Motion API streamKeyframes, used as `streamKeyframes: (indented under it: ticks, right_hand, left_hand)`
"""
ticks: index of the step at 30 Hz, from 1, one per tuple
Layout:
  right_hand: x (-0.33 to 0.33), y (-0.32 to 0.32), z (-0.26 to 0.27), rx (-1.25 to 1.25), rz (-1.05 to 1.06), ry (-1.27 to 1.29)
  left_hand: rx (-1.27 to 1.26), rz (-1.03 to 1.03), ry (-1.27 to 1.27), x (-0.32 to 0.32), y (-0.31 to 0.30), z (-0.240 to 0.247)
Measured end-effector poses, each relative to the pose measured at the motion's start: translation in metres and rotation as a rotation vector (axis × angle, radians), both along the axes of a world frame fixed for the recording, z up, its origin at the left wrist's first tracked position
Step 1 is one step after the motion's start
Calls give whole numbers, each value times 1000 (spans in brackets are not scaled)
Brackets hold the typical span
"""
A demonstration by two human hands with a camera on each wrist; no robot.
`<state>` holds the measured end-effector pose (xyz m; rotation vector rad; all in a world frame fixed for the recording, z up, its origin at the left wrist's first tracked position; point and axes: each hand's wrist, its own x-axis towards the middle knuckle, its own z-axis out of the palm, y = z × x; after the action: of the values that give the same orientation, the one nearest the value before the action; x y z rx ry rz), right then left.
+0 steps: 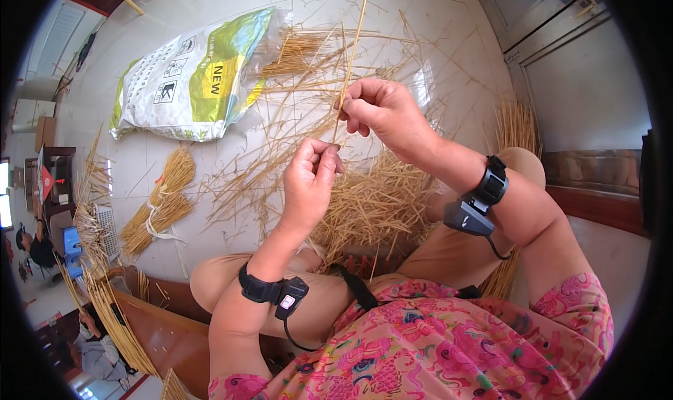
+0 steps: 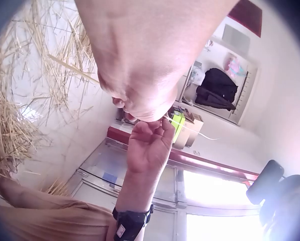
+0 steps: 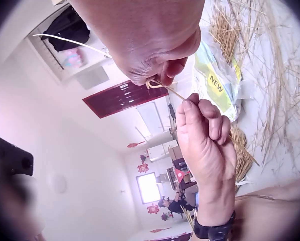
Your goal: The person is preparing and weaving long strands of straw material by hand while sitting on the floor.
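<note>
A long, thin straw stalk [image 1: 356, 43] runs up and away between both hands. My right hand [image 1: 392, 116] pinches it between thumb and fingers. Lower down, my left hand [image 1: 308, 186] grips the same stalk with thumb against curled fingers. A short stretch of the stalk [image 3: 174, 93] shows between the two hands in the right wrist view. In the left wrist view, the back of the left hand [image 2: 140, 75] covers its own fingertips, while the right hand [image 2: 149, 145] faces it with bent fingers. A heap of loose straw [image 1: 378, 204] lies below the hands, between the legs.
A white and green plastic bag [image 1: 189, 78] lies on the tiled floor, with straw [image 1: 298, 53] sticking out of its mouth. Tied straw bundles [image 1: 158, 211] lie to the left. More straw [image 1: 517, 127] stands by the metal door [image 1: 589, 85] at right. Stray stalks cover the floor.
</note>
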<state>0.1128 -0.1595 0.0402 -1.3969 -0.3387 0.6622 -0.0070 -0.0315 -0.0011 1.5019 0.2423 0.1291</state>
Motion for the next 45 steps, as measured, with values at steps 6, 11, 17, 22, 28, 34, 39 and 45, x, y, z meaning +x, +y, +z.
streamKeyframes:
  ticks: [6,11,17,22,28,34,39,45]
  right_hand:
    - [2,0,3,54,-56,24]
    - [1,0,2,11,-29,-18]
    - [1,0,2,-18,-28,-48]
    - [1,-1,5,-16,-16,-53]
    - [0,-2,-3,189,28,431]
    - [-7,1,3,45,116,561]
    - [-5,-4,1,-356,403,179]
    - [-7,-12,7,-977,914,-672]
  left_hand:
    - [30,12,-14,-1,0,-1]
    - [42,19,-5,-1,-1,-1]
    - [36,6,-5,-2,-2,-1]
    - [-70,-31,55,-2,-3,7]
    - [-165,-14,36,-2,-5,9]
    - [-176,-1,0,0,-3,6]
    - [-228,36,3,-2,-2,2]
    - [-317,63,45,3,8,12]
